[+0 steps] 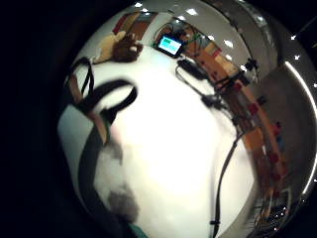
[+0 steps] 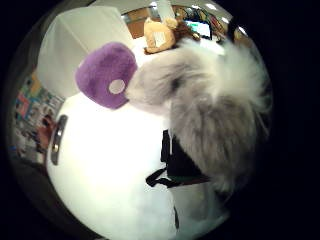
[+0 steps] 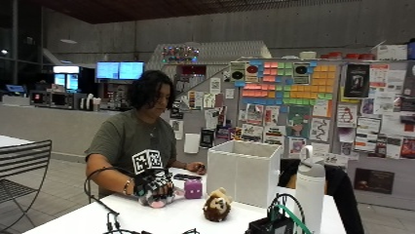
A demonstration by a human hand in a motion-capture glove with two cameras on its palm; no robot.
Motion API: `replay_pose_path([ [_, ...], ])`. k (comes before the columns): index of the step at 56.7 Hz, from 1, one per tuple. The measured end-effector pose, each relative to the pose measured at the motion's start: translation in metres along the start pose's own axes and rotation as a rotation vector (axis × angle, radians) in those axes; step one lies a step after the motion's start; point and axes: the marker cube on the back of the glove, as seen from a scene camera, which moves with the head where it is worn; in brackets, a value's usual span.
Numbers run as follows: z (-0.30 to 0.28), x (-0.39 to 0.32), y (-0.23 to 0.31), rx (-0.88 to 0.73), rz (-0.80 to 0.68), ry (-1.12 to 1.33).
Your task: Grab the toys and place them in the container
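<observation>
White table [image 3: 97, 214] — fluffy grey-white toy [image 2: 215, 110]

- Grey-white fluffy toy [image 3: 158, 199]: on the white table, under the gloved hand.
- Purple plush toy [image 3: 193, 188]: boxy, pale round patch, just beside the grey one.
- Brown-tan plush animal [image 3: 216, 205]: upright, nearer the table's front.
- White container [image 3: 243, 170]: square, open-topped, upright behind the toys.

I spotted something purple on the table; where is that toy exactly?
In the outside view, the purple toy sits on the white table, between the gloved right hand and the white container.
</observation>
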Motion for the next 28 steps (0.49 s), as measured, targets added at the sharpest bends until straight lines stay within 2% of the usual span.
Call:
replay_pose_path([
  [4, -0.026, -0.015, -0.007, 0.059, -0.011, -0.009],
  [7, -0.060, -0.020, -0.027, 0.161, -0.045, -0.074],
  [15, -0.174, -0.042, -0.095, 0.561, -0.503, -0.492],
  [17, -0.201, -0.048, -0.117, 0.646, -0.550, -0.575],
  [18, -0.213, -0.050, -0.131, 0.672, -0.504, -0.595],
  [21, -0.241, -0.062, -0.185, 0.670, -0.170, -0.577],
  [22, -0.248, -0.069, -0.200, 0.666, -0.109, -0.577],
  [28, -0.261, -0.109, -0.283, 0.677, -0.124, -0.603],
])
